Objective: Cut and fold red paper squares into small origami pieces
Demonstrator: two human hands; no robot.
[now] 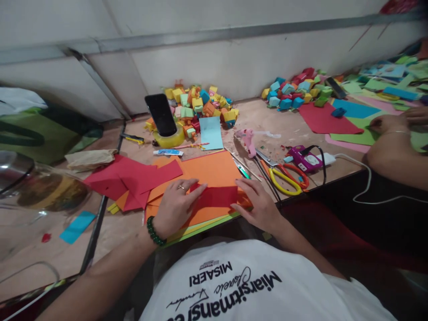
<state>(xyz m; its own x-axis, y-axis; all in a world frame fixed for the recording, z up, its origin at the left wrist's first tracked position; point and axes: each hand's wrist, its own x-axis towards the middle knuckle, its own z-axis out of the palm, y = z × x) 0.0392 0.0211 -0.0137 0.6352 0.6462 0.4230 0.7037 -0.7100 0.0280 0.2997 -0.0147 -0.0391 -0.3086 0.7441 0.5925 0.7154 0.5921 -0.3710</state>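
Observation:
A red piece of paper lies between my hands over a stack of orange sheets. My left hand, with a ring and a green bead bracelet, grips its left end, thumb and fingers close to the fold. At the right end my right hand pinches the paper between thumb and fingers. Yellow and green sheets show under the orange ones near the table edge. To the left of my left hand are more red sheets. A green-handled cutter lies just beyond my right hand.
Yellow-handled scissors, a pink glue gun and a purple power socket sit to the right. A phone leans in a tape roll. Folded paper pieces pile at the wall. A co-worker's hand rests at far right.

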